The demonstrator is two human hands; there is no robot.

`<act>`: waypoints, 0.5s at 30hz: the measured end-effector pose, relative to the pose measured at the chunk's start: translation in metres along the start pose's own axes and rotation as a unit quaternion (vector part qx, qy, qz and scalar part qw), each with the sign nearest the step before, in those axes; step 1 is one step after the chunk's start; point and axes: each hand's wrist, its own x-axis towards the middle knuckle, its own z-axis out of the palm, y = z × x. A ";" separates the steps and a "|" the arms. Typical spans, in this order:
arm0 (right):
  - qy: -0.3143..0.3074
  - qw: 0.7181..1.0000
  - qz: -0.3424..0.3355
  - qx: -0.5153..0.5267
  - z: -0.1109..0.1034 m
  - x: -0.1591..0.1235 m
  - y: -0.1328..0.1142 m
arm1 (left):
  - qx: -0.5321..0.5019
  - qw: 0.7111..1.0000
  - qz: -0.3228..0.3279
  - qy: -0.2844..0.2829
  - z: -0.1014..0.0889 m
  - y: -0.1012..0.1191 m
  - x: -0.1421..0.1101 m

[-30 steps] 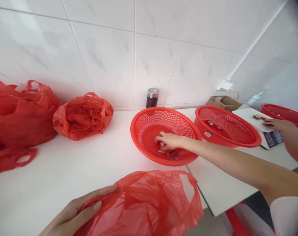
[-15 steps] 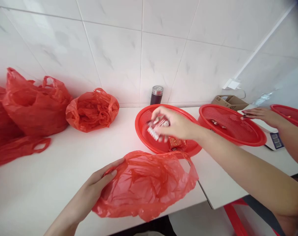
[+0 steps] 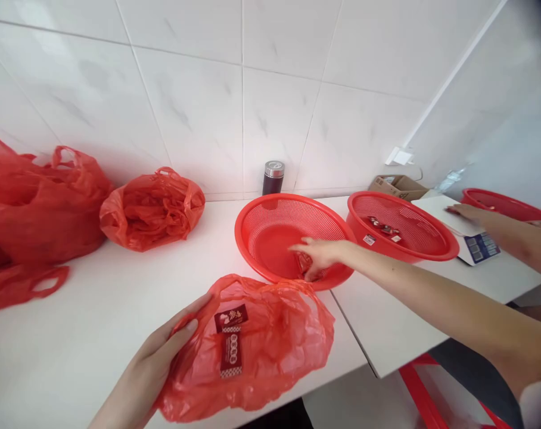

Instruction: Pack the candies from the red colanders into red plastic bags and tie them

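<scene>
My left hand (image 3: 165,351) grips the near left edge of a thin red plastic bag (image 3: 279,339), which lies spread with its mouth towards me. Two small dark-red wrapped packets (image 3: 232,351) with white print rest inside the bag. Over the near right part of a red plastic colander (image 3: 270,205), my right hand (image 3: 322,256) reaches down with its fingers apart. It is at a small red packet (image 3: 303,262) in the colander, partly hidden by the fingers.
Full red bags (image 3: 42,208) and a bag of crumpled red plastic (image 3: 152,208) stand left. Behind the colander is a dark flask (image 3: 273,177). Right are a second colander (image 3: 404,226) with several packets, a scale (image 3: 480,247), a cardboard box (image 3: 398,186) and a co-worker's hand (image 3: 469,214).
My right hand has let the packets go into the bag and is back lower in the colander. The view has shifted right. The co-worker's hand now lies over the scale.
</scene>
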 end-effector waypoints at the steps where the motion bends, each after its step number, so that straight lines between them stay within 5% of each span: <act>1: -0.027 0.999 0.010 -0.013 0.009 0.005 0.009 | -0.001 1.000 -0.002 0.006 0.000 -0.001 0.000; 6: -0.001 1.000 -0.003 -0.003 0.031 0.019 0.021 | -0.008 0.999 -0.033 0.011 -0.003 -0.006 0.000; 15: 0.025 0.982 -0.046 0.183 -0.007 0.018 0.025 | -0.006 1.000 -0.019 0.023 -0.001 0.000 -0.005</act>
